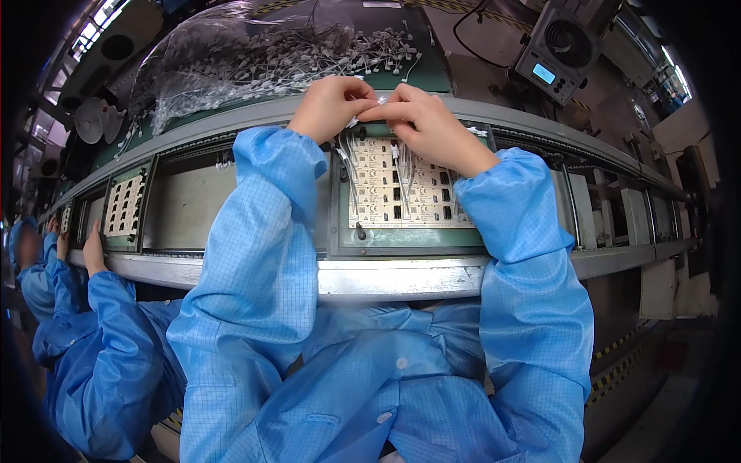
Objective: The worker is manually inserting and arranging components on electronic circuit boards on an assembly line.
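Note:
My left hand (332, 108) and my right hand (429, 123) meet above the far edge of a green fixture (417, 238), fingers pinched together. A small white-ended connector cable (382, 100) shows between the fingertips, partly hidden by them. In the fixture lies a cream circuit board panel (376, 185) with rows of black components. Several thin grey-white cables run across the panel, some with their white plugs near its far edge. My right wrist and sleeve cover the panel's right side.
A heap of white connector cables (324, 58) lies beyond the rail, beside a clear plastic bag (181, 89). The conveyor's metal rail (401, 279) runs in front of me. A fan unit (562, 50) stands far right. At left, co-workers' hands (94, 251) are near another board (124, 207).

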The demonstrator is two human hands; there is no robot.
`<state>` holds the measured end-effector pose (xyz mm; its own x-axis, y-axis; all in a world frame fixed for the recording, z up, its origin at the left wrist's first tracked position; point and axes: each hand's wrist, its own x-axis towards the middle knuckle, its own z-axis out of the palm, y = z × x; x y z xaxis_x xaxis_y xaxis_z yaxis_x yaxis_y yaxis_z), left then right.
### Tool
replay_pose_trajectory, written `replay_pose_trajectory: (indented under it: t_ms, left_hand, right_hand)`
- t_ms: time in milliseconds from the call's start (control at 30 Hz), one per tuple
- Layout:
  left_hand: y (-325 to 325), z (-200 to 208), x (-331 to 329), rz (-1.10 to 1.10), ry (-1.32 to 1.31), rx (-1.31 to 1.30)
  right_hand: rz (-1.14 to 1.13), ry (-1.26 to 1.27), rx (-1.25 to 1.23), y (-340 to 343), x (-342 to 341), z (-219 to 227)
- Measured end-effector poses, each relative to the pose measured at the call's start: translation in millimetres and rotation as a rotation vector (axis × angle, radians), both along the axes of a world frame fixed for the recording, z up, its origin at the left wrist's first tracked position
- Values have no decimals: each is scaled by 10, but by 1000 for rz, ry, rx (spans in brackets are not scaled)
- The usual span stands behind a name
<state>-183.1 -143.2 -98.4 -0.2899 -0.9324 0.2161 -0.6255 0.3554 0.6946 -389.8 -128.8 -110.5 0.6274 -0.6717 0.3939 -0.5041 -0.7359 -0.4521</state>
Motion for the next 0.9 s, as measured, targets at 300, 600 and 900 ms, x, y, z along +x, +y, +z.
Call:
replay_pose_trajectory:
  t_ms: [300,600,900]
  left_hand:
    - [-4,-79,-46,-227,11,-2]
    - [124,80,-65,-209,-48,28]
    - [420,269,270,-231,-308,-341]
  right_hand:
    - [-5,-100,221,52,-177,130]
    - [-89,-155,73,7,-167,-18]
    - [-186,-19,-163,174,-204,77]
